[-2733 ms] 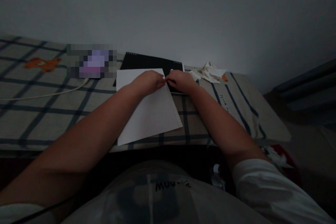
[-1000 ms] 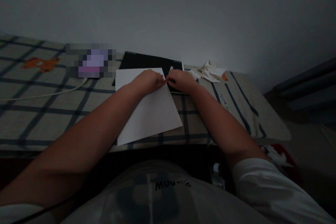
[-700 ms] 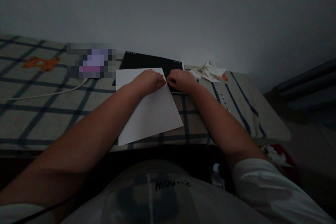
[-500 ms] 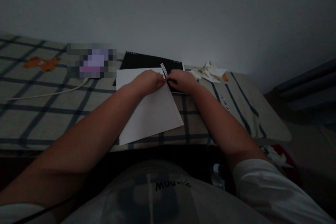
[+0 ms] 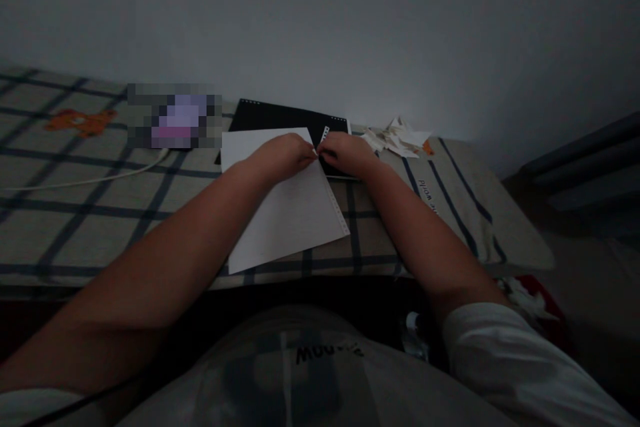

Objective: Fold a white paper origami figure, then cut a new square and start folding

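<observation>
A white sheet of paper (image 5: 273,213) with a row of punched holes down its right edge lies at an angle on the striped cloth. My left hand (image 5: 290,155) rests over its top right part, fingers pinched on the sheet by the holed edge. Close beside it, my right hand (image 5: 345,152) pinches the perforated paper strip (image 5: 325,132), whose upper end is parted from the sheet and sticks up. Lower down, the holed edge is still joined to the paper. A black holed cover (image 5: 285,113) lies behind and partly under the sheet.
Torn paper scraps (image 5: 397,138) lie right of my hands. To the left are a blurred-out purple device (image 5: 180,120) with a white cable (image 5: 120,177) and an orange object (image 5: 80,121). A clear bottle (image 5: 415,337) stands below the edge; a wall rises behind.
The strip's loose upper end has swung to the right, away from the sheet, and the gap between them is wider. Both hands stay nearly in place.
</observation>
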`<state>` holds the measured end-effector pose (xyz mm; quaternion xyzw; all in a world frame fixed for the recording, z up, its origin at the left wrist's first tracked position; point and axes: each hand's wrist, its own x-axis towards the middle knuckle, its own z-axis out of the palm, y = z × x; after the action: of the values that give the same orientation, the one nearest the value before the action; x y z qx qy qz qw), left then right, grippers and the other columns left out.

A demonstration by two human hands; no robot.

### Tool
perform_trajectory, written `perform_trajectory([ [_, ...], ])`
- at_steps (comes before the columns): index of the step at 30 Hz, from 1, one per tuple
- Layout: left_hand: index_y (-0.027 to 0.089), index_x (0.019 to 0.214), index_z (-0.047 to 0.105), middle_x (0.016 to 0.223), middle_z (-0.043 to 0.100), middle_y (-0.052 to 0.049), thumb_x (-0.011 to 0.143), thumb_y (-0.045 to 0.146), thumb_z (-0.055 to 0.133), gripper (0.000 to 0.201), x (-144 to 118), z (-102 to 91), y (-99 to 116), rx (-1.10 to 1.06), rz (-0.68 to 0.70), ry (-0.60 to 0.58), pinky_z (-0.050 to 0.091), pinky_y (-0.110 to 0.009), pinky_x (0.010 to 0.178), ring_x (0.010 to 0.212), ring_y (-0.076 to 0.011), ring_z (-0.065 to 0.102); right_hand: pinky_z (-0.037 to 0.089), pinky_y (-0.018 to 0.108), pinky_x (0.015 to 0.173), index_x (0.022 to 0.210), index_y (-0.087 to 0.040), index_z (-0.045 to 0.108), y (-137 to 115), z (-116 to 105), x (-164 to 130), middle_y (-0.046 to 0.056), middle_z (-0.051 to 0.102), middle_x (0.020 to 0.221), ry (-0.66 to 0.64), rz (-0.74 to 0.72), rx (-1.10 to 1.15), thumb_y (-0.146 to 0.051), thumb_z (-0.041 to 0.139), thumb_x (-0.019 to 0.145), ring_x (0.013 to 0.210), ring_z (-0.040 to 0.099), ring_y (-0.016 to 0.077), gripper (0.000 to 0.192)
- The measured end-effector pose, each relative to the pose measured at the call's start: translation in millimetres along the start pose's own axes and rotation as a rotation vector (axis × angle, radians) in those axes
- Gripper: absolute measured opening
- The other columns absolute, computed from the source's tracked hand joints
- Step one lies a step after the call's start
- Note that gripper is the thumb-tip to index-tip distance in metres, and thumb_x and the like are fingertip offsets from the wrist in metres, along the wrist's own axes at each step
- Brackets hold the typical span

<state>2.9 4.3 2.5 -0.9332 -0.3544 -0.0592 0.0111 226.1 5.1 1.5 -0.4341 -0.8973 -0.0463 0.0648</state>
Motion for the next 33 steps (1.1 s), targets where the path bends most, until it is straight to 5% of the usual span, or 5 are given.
perform_trajectory([
  [15, 0.035, 0.126, 0.083, 0.121, 0.084, 0.0, 0.105, 0.037, 0.046, 0.042, 2, 3.2, 1, 0.029, -0.101, 0.023, 0.05, -0.029, 0.099, 0.117, -0.0219, 0.076, 0.045, 0.036, 0.085, 0.118, -0.02, 0.078, -1, 4, 0, 0.011, 0.074, 0.121, 0.01, -0.015, 0.004, -0.021, 0.051, 0.104, 0.11, 0.064, 0.0248, 0.03],
  [33, 0.031, 0.123, 0.083, 0.121, 0.084, -0.001, 0.104, 0.036, 0.046, 0.042, 1, 0.8, 2, -0.006, -0.086, 0.02, 0.05, -0.029, 0.101, 0.118, -0.0215, 0.074, 0.039, 0.035, 0.078, 0.12, -0.02, 0.08, -1, 1, -2, 0.011, 0.074, 0.118, 0.013, -0.044, -0.027, -0.022, 0.05, 0.106, 0.107, 0.063, 0.0243, 0.033],
])
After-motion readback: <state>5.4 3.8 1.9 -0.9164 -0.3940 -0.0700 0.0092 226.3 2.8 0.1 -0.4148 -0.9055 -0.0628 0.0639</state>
